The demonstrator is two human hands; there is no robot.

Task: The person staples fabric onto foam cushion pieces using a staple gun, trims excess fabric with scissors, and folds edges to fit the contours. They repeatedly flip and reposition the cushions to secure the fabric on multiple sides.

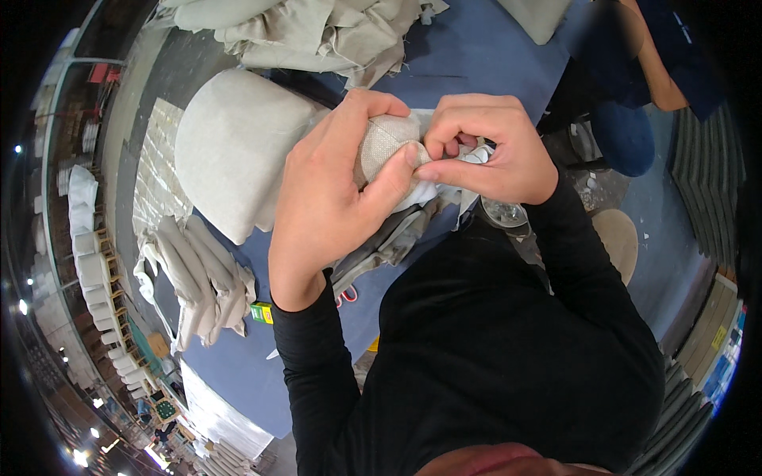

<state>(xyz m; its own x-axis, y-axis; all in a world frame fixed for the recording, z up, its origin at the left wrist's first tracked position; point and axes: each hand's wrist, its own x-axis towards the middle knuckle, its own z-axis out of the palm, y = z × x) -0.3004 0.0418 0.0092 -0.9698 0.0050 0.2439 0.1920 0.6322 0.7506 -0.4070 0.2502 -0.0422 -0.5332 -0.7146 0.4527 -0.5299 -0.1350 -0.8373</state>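
Both of my hands are on a beige woven-fabric cover [387,143] drawn over a rounded padded piece. My left hand [333,186] wraps round it from the left, its thumb pressing down along the fabric edge. From the right, my right hand [496,147] pinches the cover's edge between thumb and bent fingers, close to the left thumb tip. White material [423,193] shows below the cover, and grey-beige cloth [397,238] hangs beneath. Directly left of my left hand lies a large cream upholstered pad [234,147] with a curved edge. Whatever lies inside the right fingers is hidden.
Loose beige fabric [317,36] is heaped at the far side of the blue table [238,373]. Folded covers [202,278], a green-yellow box [262,312] and red-handled scissors [347,296] lie left. A clear container [506,212] stands right; another person's arm [657,63] shows beyond.
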